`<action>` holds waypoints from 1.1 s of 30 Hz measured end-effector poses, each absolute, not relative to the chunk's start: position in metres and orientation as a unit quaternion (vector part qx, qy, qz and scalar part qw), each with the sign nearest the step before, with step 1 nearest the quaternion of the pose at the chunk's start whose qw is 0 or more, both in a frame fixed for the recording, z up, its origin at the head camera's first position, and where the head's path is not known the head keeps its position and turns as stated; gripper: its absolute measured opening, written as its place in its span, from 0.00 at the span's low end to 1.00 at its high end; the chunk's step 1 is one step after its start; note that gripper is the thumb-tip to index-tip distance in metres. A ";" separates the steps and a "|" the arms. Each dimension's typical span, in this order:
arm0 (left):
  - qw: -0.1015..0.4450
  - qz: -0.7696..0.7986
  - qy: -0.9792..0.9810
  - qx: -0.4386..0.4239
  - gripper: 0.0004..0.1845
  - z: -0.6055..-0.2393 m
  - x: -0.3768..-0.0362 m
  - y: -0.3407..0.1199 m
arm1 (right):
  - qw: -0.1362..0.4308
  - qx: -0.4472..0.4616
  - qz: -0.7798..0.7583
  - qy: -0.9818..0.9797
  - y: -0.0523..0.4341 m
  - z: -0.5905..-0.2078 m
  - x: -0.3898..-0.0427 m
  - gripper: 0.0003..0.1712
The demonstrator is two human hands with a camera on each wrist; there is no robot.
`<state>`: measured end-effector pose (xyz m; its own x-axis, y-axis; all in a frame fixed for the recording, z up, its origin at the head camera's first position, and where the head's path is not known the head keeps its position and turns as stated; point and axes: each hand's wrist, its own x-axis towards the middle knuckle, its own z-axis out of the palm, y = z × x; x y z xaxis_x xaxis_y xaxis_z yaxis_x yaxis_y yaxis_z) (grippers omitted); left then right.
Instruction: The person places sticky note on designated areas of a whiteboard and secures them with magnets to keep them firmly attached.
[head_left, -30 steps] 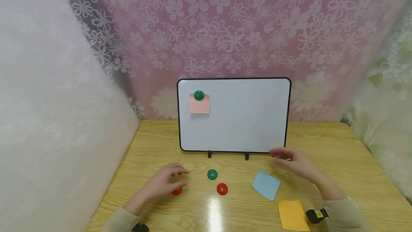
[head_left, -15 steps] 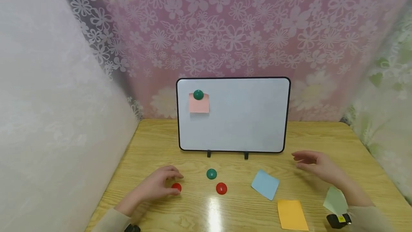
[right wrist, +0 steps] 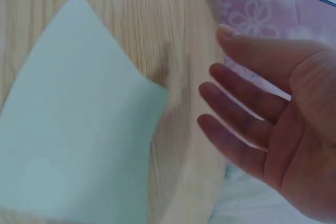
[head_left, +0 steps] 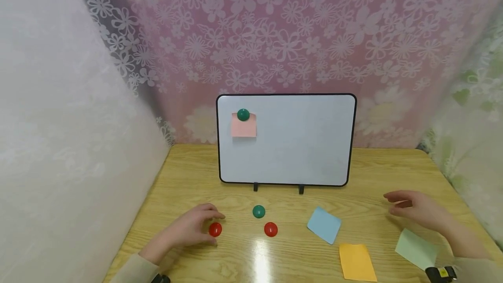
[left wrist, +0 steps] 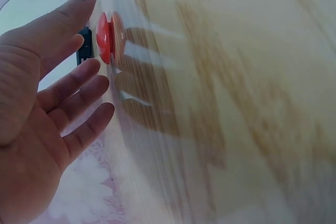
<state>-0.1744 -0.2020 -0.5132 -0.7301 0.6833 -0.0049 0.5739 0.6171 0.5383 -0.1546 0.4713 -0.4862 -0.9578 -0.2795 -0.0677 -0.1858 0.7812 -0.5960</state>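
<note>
Head view | left hand [head_left: 188, 230] fingers relaxed apart, nearing red magnet [head_left: 215, 229] | right hand [head_left: 420, 209] hovering spread, empty, above green note [head_left: 415, 249] | next, likely: pinching magnet, lifting cleanly

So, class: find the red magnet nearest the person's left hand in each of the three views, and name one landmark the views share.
Head view: the red magnet lies on the table, lower left of centre, at the left hand fingertips.
Left wrist view: it sits upper left, beside the fingers.
Right wrist view: not in it.
Shared landmark: the wooden table shows in all three.
</note>
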 end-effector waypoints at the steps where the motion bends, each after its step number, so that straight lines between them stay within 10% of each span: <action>1: 0.107 0.257 0.894 0.352 0.32 -0.513 -0.174 -0.202 | 0.083 -0.120 -0.298 0.943 0.475 -0.485 -0.153 0.27; 33: 0.141 0.229 0.898 0.349 0.23 -0.504 -0.177 -0.192 | 0.197 -0.041 -0.195 0.960 0.511 -0.495 -0.130 0.21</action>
